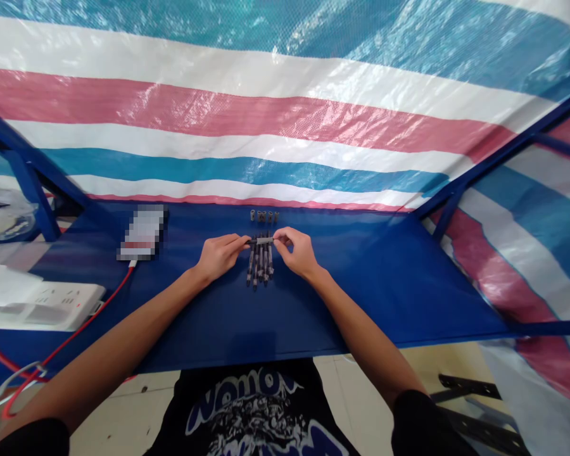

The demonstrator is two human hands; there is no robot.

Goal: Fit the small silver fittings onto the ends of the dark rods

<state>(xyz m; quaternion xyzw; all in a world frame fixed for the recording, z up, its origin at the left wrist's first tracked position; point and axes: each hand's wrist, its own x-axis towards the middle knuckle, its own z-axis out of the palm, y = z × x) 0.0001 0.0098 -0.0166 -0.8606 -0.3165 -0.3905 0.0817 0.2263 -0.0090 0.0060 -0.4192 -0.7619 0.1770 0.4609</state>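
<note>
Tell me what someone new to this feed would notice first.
Probably the striped sheet in red, white and blue across the back, behind the blue table. Then the left hand and right hand near mid-table, holding a pen-like piece between them over a bunch of dark sticks. At left, a bright red cable runs to a pixelated device.

A slim grey-and-black piece (264, 240) is held crosswise by the fingertips of the left hand (218, 255) and the right hand (298, 252), over dark rods (261, 266) laid side by side on a blue table (384, 285). Beyond, small pieces (264, 216) are lined up. At left, a red cable (110, 297) is plugged into a pixelated device (143, 232), near a white power strip (83, 297).
</note>
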